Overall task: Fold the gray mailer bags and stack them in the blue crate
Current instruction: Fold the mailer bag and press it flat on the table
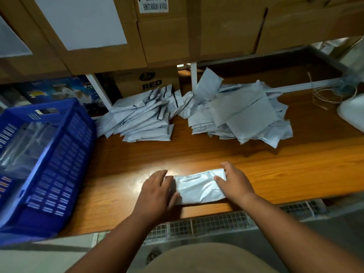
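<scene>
A folded gray mailer bag (199,187) lies near the front edge of the wooden table (275,170). My left hand (157,191) grips its left end, fingers curled round the edge. My right hand (234,182) holds its right end, thumb on top and fingers at the far corner. Two piles of gray mailer bags sit at the back: a left pile (141,119) and a looser right pile (242,117). The blue crate (59,154) stands at the left, with clear plastic inside it.
Cardboard boxes (167,30) fill the shelf above the table. A box marked RED (149,81) and a printed blue box (57,91) stand behind the piles. A white object (352,113) and loose string (327,95) sit at the right. A metal grille (216,223) runs below the table edge.
</scene>
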Tool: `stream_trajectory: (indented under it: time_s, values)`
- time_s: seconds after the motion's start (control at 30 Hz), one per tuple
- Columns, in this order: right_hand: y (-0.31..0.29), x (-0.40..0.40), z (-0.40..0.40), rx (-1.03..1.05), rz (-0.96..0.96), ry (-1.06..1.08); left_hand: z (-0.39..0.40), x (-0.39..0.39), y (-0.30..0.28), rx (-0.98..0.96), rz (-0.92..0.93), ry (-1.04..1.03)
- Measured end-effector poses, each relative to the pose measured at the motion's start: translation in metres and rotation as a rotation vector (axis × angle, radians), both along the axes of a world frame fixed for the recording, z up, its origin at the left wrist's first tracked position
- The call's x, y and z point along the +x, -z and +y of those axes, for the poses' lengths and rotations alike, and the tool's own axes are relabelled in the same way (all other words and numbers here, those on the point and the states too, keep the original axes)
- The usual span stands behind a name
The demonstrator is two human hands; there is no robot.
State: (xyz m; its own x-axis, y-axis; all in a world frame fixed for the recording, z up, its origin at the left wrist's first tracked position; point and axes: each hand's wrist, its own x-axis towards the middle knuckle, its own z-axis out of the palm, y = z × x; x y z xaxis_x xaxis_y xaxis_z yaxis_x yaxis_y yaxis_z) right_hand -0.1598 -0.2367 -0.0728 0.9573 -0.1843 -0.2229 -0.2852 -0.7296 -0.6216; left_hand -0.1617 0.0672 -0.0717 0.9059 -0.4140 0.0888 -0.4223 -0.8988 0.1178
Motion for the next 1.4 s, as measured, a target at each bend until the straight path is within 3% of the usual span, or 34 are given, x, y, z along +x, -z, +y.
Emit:
stream_trajectory:
  time_s: [0.13,0.3,0.47,0.67,0.83,0.9,0.97,1.03,1.13,1.4]
  values:
    - [-0.001,-0.007,0.004,-0.158,-0.048,-0.089,0.003,-0.034,0.018,0.06,0.13,0.003]
    - [-0.008,-0.02,0.023,-0.444,-0.143,-0.279,0.008,-0.034,0.024,0.067,0.164,-0.028]
    - [-0.011,-0.013,0.025,-0.335,0.042,-0.313,0.009,-0.02,0.023,0.057,0.129,-0.001]
    - [-0.018,-0.013,0.025,-0.489,0.047,-0.601,0.012,0.011,0.003,0.057,0.063,0.066]
    - [-0.025,-0.007,0.02,-0.34,-0.063,-0.474,0.026,0.016,-0.013,-0.143,0.069,0.027]
    - [-0.033,-0.001,0.014,-0.243,-0.101,-0.39,0.034,0.02,-0.025,-0.444,0.239,-0.122]
    - [-0.043,0.007,0.008,-0.008,-0.096,-0.236,0.037,0.028,-0.038,-0.924,0.554,-0.314]
    - [-0.045,0.017,0.007,0.185,-0.061,-0.067,0.038,0.035,-0.042,-1.144,0.708,-0.481]
    - [-0.028,0.03,0.016,0.14,-0.011,-0.042,0.038,0.04,-0.031,-1.035,0.701,-0.6]
    - [-0.002,0.036,0.034,-0.035,-0.024,-0.034,0.039,0.039,-0.009,-0.865,0.57,-0.606]
